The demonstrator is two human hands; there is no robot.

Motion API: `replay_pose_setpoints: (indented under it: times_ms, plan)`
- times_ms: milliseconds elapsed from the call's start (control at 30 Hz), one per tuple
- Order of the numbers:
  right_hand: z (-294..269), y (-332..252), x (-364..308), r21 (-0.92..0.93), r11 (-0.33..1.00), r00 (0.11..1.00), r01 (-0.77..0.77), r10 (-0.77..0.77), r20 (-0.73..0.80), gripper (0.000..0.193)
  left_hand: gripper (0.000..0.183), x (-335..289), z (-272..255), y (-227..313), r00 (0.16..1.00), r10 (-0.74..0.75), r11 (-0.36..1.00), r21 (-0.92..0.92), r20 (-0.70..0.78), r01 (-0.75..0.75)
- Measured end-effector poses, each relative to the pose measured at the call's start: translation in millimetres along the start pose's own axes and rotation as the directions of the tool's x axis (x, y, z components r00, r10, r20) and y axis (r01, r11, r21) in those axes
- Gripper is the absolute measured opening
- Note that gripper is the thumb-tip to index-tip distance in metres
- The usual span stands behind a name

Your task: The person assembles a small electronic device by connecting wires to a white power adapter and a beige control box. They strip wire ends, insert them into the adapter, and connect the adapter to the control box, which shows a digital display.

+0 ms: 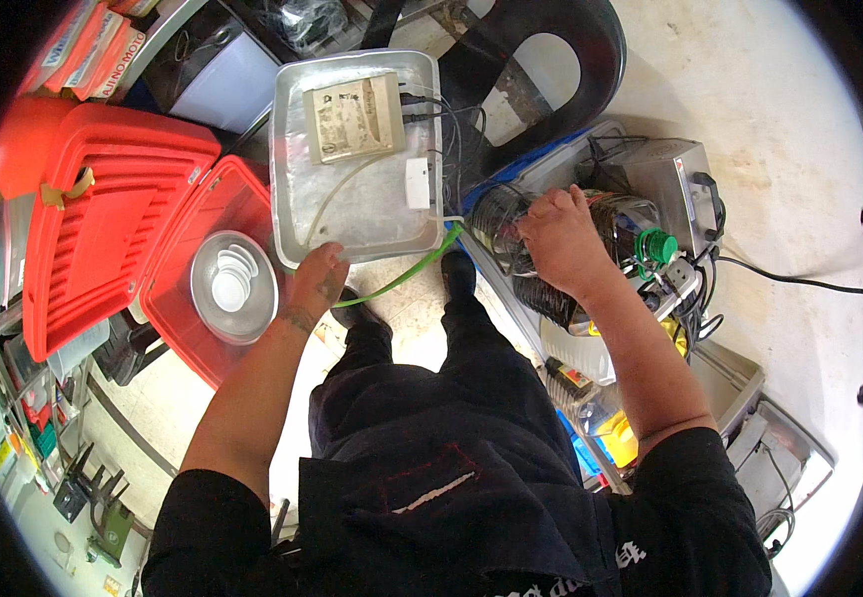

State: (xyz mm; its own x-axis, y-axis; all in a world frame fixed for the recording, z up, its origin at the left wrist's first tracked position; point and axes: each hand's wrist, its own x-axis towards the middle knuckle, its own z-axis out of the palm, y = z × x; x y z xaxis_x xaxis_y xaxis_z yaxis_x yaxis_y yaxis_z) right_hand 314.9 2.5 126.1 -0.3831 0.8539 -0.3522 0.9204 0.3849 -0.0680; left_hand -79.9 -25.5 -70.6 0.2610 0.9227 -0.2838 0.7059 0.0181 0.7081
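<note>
A shallow metal tray [364,221] sits ahead of me. In it are a worn beige box-shaped device [357,119] with cables and a small white block [418,183]. My left hand [320,281] is closed at the tray's near left corner, its fingers partly hidden by the rim. A green strap [412,271] stretches from beside that hand to the tray's near right corner. To the right, my right hand [563,237] is curled over large clear plastic bottles in a crate. One bottle has a green cap [656,247]. What its fingers hold, if anything, is hidden.
On the left, an open red bin [168,298] with its ribbed lid [123,209] holds a metal bowl [215,320] and white dishes [233,281]. A black chair [606,50] stands ahead. Beyond the bottles are a metal box [665,169] and tangled black cables [685,318].
</note>
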Motion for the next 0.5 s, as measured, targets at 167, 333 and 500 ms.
replay_pose_setpoints:
  times_ms: [167,333,500]
  plan:
    - [16,-3,-3,0.08,0.997,0.998,0.01,-0.004,-0.067,0.022,0.046,59,23,38,0.955,-0.232,0.928,-0.253,0.182,0.274]
    - [20,0,-7,0.158,0.987,0.991,0.015,0.006,-0.132,0.019,0.065,110,65,83,0.799,-0.474,0.698,-0.395,0.371,0.598]
    - [26,-2,-7,0.146,0.989,0.98,-0.005,0.033,-0.196,0.014,0.065,127,76,106,0.736,-0.489,0.543,-0.497,0.469,0.677]
